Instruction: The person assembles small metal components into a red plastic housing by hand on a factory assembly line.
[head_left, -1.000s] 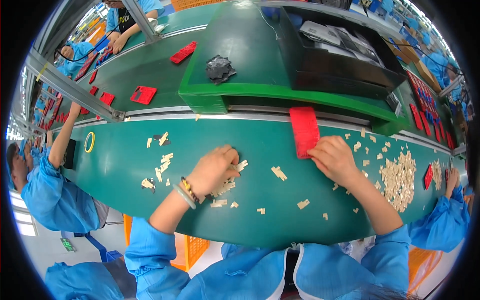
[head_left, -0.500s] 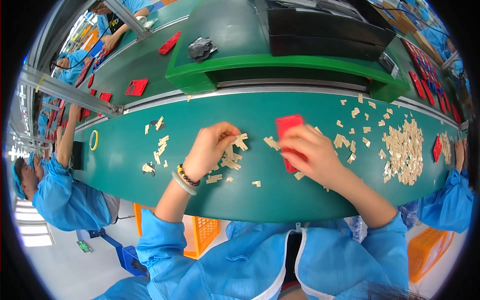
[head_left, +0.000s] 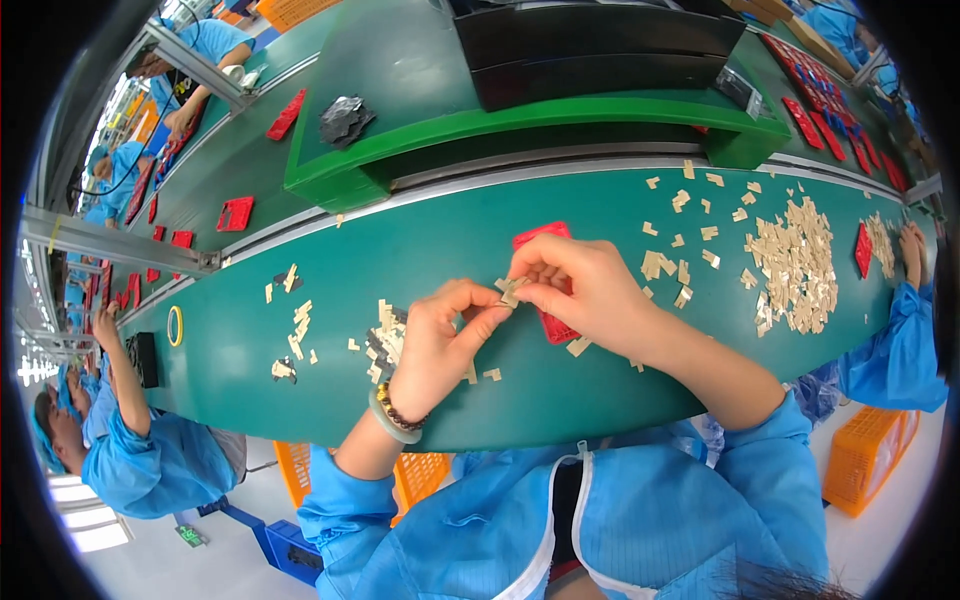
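1. Surface: green tabletop (head_left: 620,390), front edge bowed by the lens. Large heap of pale L-shaped pieces (head_left: 795,270) at right, strays around it; smaller clusters at left, some mixed with dark bits. Yellow ring (head_left: 176,326) near the left end.
2. Left hand (head_left: 435,335) and right hand (head_left: 590,290) meet above mid-tabletop. Fingers of both pinch at a small pale piece (head_left: 512,291) between them; each hand's share of the grip cannot be told.
3. Red case (head_left: 542,233) on the tabletop behind and beneath the right hand, partly hidden by it.
4. Room: green-edged raised shelf (head_left: 420,140) beyond the tabletop, carrying a crumpled dark pile (head_left: 346,120). Green belt at far left with more red cases (head_left: 236,213). Metal frame (head_left: 110,240) at left; blue-clad co-workers on both sides.
5. Containers: black box (head_left: 600,60) on the shelf, top cut off by the picture's rim, contents not readable. Orange crate (head_left: 860,470) on the floor at right, whitish material inside. Blue bin (head_left: 290,550) on the floor at left, something dark in it.
6. Writing: green floor sign (head_left: 190,536) with pale markings, too small to read.
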